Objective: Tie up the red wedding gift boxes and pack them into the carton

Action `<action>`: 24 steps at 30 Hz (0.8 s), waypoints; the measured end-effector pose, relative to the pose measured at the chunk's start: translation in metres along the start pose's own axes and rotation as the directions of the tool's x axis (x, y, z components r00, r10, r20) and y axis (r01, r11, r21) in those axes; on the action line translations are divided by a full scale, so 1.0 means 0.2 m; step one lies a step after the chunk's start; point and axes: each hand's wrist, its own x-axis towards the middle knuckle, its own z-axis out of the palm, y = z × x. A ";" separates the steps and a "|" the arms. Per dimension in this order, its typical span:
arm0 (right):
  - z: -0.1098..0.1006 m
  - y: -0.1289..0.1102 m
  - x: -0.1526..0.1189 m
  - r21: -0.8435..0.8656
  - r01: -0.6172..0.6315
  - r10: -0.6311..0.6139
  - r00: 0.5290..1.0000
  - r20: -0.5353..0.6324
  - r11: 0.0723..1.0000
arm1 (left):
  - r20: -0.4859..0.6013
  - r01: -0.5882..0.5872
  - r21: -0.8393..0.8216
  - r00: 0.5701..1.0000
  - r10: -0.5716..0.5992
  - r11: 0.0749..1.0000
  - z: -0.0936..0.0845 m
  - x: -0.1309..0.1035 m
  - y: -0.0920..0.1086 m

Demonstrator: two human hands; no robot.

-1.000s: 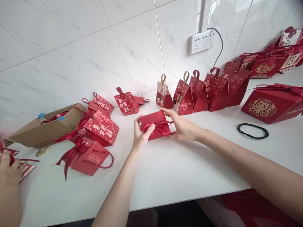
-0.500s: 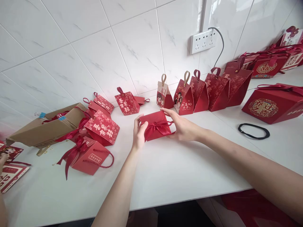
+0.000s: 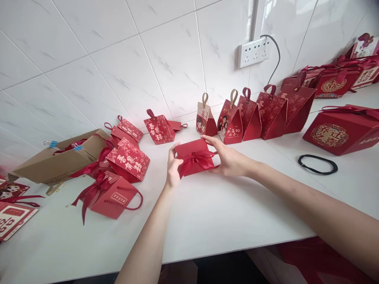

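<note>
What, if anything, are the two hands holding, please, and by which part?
A small red paper box with a ribbon bow: left hand at its left end, right hand at its right end.

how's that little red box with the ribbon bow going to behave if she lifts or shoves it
The red ribbon box looks like thin folded card, so probably light and easy to dent if squeezed. Its flat base on the white counter suggests it would slide rather than roll. The left hand and right hand steady its sides; the satin bow looks floppy and may loosen.
</note>
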 end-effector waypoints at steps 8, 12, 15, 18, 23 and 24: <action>-0.01 0.00 0.00 0.007 0.002 -0.002 1.000 -0.003 1.000 | 0.047 0.042 -0.053 0.998 -0.039 0.998 0.00 -0.01 0.01; -0.01 0.01 0.00 0.004 -0.008 0.008 1.000 0.001 1.000 | 0.075 0.044 -0.086 0.996 -0.037 0.995 0.01 -0.01 0.01; -0.01 0.01 0.00 0.014 -0.006 0.006 1.000 0.004 1.000 | 0.049 0.039 -0.078 0.998 -0.036 0.996 0.02 -0.01 0.02; -0.01 0.01 0.00 0.019 -0.014 0.014 1.000 0.008 1.000 | 0.024 0.038 -0.037 0.999 -0.037 0.999 0.02 -0.01 0.02; -0.01 0.01 0.00 0.010 -0.015 0.014 1.000 0.006 1.000 | 0.046 0.034 0.003 0.998 -0.034 0.999 0.01 -0.01 0.02; -0.01 0.01 0.00 0.011 -0.011 0.011 1.000 0.005 1.000 | 0.048 0.039 0.002 0.998 -0.040 0.999 0.01 -0.01 0.02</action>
